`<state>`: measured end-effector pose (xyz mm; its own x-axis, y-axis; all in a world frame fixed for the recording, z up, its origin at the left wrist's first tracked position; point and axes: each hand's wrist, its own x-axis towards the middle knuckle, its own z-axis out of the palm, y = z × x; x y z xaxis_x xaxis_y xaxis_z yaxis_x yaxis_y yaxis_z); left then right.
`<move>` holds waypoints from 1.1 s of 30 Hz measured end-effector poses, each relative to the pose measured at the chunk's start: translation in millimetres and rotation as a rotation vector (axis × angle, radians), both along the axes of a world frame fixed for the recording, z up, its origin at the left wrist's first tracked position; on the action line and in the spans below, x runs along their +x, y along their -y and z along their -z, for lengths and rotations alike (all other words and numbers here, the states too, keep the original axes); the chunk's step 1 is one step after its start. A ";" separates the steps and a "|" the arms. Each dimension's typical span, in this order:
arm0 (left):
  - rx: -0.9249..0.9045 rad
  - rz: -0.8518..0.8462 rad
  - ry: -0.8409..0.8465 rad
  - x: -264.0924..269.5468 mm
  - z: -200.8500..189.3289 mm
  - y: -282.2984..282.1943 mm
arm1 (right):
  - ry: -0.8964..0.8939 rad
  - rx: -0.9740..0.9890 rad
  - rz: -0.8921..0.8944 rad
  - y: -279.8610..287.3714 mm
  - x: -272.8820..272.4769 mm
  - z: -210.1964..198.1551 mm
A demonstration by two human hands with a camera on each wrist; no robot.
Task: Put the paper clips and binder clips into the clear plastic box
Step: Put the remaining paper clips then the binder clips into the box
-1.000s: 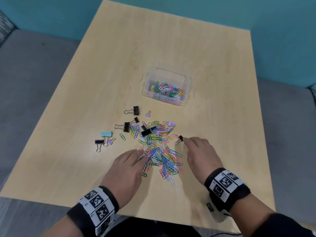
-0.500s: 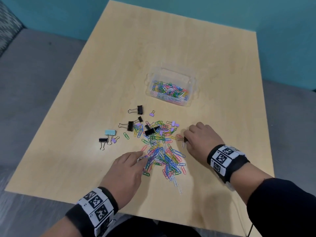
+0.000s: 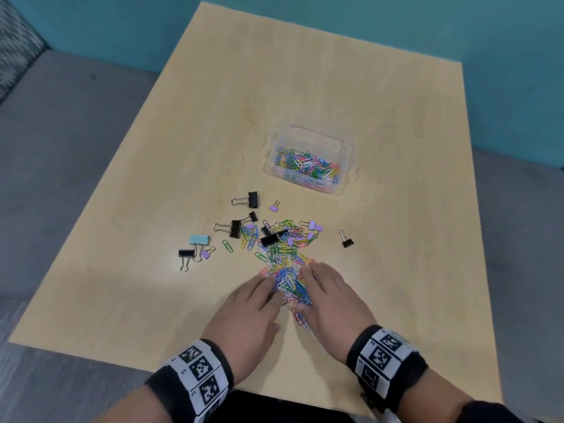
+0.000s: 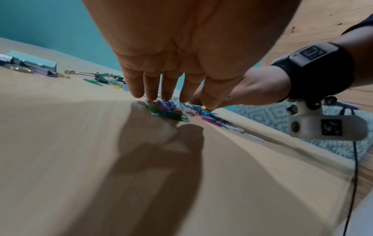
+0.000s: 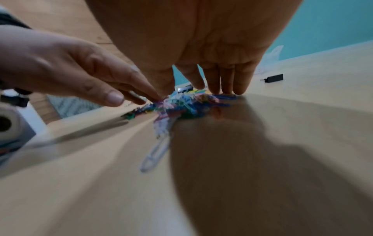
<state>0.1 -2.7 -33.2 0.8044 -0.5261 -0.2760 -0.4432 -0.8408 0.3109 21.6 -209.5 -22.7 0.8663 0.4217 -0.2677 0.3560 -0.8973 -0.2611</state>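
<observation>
With both palms down on the tabletop [image 3: 122,285], I have my left hand [image 3: 250,315] and right hand [image 3: 331,303] on either side of the near end of the paper clips [image 3: 288,270], fingers straight and close together, their tips touching the heap and hemming it in between them; neither hand grips anything. A few clips trail back toward me between my wrists. Beyond my fingers the pile spreads out, with black and lilac binder clips [image 3: 270,238] mixed into its far part and more lying to its left, among them a pale blue one [image 3: 200,239]. One small black clip [image 3: 346,239] sits apart to the right. Farther off stands the box [image 3: 343,166], upright, with clips lying in it.
</observation>
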 end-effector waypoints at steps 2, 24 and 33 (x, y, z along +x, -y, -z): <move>-0.007 -0.024 0.027 8.5 -0.9 2.5 | 0.027 0.042 0.042 -4.1 7.8 0.5; 0.301 0.132 0.101 119.6 -31.0 -1.3 | 0.058 -0.023 -0.148 -31.6 2.7 0.9; 0.077 0.037 0.205 116.3 -30.6 -12.2 | 0.060 0.001 -0.059 -20.1 15.6 1.7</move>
<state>116.4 9.5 -2.6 0.8281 -0.5404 -0.1490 -0.5219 -0.8402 0.1470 37.1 -189.4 -24.4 0.8545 0.4724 -0.2159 0.4231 -0.8742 -0.2383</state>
